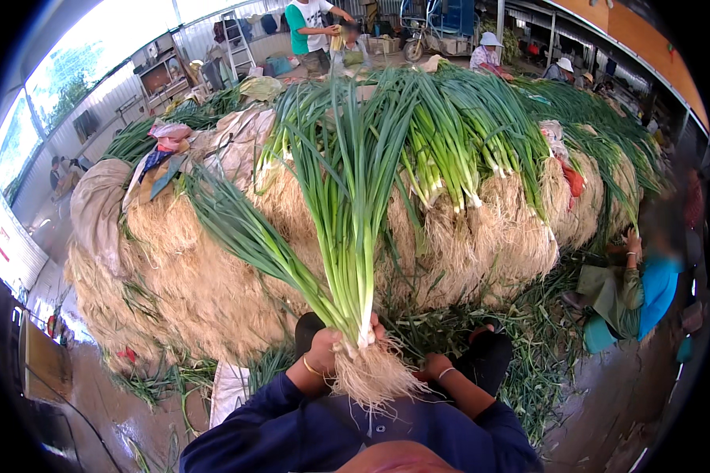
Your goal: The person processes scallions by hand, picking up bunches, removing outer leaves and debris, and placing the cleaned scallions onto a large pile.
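A bunch of green onions stands upright in front of me, its long leaves fanned out and pale roots hanging toward my chest. My left hand is closed around the white stem ends, just above the roots; a gold bangle circles that wrist. One group of stalks in the bunch leans off to the left. Beside the roots on the right is my right hand, its fingers curled and partly hidden; whatever it may hold does not show. A pale bracelet circles the right wrist.
A large heap of green onions, roots facing me, spans the view ahead. Loose leaves litter the floor. Cloth sacks drape the heap's left end. A co-worker in blue sits at right; several people are behind the heap.
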Tool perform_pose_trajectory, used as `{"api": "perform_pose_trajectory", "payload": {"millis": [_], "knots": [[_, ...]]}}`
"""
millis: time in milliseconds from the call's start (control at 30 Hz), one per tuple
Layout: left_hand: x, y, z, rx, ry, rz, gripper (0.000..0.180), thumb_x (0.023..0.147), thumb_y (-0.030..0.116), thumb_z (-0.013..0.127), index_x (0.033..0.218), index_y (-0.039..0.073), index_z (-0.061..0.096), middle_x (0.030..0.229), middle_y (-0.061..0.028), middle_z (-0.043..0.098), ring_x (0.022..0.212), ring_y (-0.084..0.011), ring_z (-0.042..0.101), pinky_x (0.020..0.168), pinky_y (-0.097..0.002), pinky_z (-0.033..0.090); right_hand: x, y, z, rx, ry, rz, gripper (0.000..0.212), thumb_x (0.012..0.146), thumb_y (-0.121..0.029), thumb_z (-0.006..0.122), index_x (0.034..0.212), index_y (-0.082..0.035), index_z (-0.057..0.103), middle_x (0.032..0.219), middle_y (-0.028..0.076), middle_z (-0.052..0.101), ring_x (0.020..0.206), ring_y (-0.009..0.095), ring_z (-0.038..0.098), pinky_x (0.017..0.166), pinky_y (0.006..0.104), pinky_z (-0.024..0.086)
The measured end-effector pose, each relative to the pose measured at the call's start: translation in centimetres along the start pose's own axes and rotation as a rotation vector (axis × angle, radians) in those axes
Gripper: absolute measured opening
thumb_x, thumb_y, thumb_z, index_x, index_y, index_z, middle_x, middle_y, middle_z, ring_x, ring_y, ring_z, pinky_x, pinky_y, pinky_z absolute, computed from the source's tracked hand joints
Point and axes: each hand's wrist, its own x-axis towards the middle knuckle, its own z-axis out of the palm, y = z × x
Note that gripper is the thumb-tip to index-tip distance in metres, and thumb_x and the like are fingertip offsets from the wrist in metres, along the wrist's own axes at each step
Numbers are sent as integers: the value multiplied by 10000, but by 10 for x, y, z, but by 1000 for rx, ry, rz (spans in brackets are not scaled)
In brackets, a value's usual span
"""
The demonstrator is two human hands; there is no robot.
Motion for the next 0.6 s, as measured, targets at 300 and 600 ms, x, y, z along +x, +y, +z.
{"api": "perform_pose_trajectory", "payload": {"millis": [300,600], "knots": [[4,27,20,-23,-488,334,541,756,266,673,1209,56,463,862,-26,568,788,-170,536,723,-330,415,-98,-128,-190,154,720,-539,296,803,-118,582,1092,-58,579,995,176,610,871,366,608,752,409,507],[1,15,18,-104,-102,243,658,701,330,660,1243,10,467,839,-67,521,780,-231,462,693,-335,407,-55,-159,-347,-115,1342,-455,293,780,-129,655,1047,-41,573,1007,118,588,943,303,549,815,394,440]]}}
